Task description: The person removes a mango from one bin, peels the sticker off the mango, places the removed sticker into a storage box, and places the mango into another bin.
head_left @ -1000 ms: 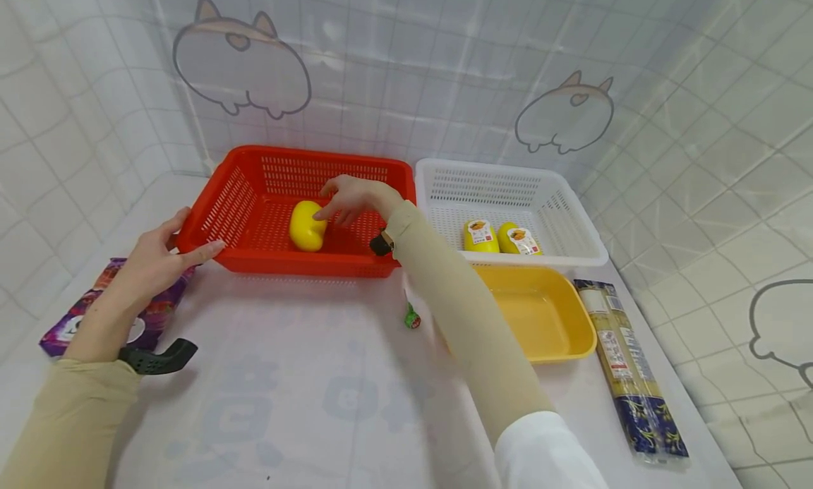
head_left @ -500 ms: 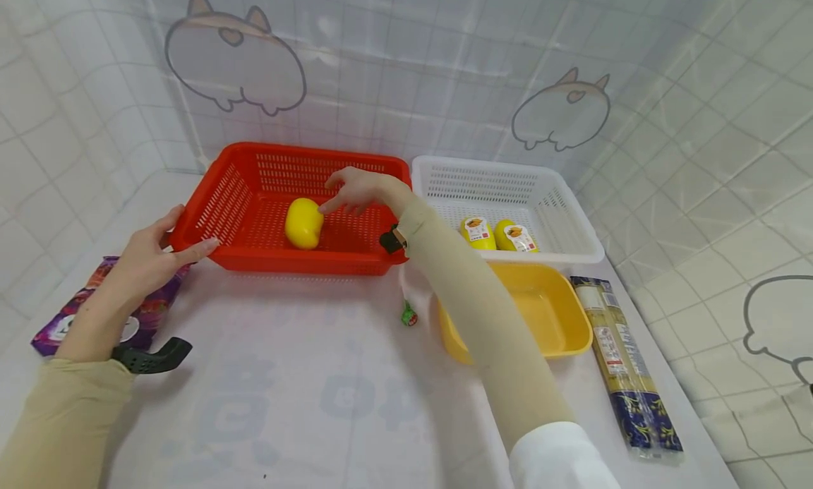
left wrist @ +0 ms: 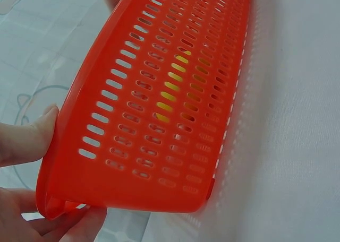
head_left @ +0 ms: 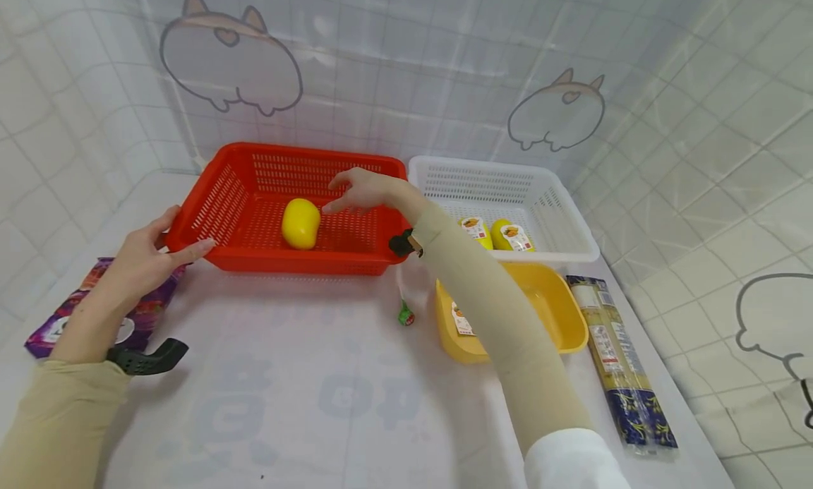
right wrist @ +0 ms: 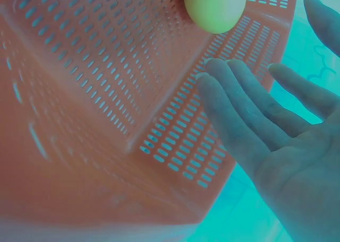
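A yellow mango-like fruit (head_left: pixel 301 224) lies in the red basket (head_left: pixel 279 260); in the right wrist view the fruit (right wrist: pixel 215 8) is at the top. My right hand (head_left: pixel 360 191) hovers over the basket just right of the fruit, its fingers loosely spread and holding nothing; the right wrist view shows the hand (right wrist: pixel 276 120) apart from the fruit. With thumb and fingers, my left hand (head_left: pixel 145 257) grips the basket's left front corner. The left wrist view shows that hand (left wrist: pixel 26 146) pinching the red rim (left wrist: pixel 50 194).
The white basket (head_left: pixel 574 228) at right holds labelled yellow fruits (head_left: pixel 511 236). In front stands a yellow bin (head_left: pixel 559 312) with a labelled item partly under my right arm. Long packets (head_left: pixel 622 365) lie at right, a green-wrapped lollipop (head_left: pixel 406 314) near the middle, a purple bag (head_left: pixel 149 312) at left.
My right hand has drawn away from the fruit to the right, and the fruit now sits more upright. The left hand keeps its grip on the basket. The camera view has shifted slightly.
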`<action>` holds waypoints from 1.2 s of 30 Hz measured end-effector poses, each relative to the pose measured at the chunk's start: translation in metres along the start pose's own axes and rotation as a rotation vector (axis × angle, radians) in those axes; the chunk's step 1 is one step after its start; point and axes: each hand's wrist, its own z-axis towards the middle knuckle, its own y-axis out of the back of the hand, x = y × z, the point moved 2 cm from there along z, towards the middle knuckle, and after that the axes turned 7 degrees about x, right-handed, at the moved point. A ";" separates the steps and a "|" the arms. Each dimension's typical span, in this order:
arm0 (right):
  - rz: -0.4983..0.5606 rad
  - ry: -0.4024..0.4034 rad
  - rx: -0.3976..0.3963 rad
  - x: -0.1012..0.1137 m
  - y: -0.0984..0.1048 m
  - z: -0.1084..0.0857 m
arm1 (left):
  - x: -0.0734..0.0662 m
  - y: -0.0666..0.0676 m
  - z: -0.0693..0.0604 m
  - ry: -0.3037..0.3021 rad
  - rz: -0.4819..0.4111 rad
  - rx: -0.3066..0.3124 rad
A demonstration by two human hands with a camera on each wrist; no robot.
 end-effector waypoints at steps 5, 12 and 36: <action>-0.052 0.019 -0.034 0.001 -0.002 -0.007 | 0.001 -0.001 0.002 -0.004 -0.005 -0.007; -0.178 0.024 -0.088 0.003 -0.009 -0.024 | 0.003 0.000 0.002 0.007 0.001 0.000; -0.146 0.132 -0.347 -0.022 -0.010 -0.076 | 0.002 0.001 0.003 -0.007 0.008 -0.003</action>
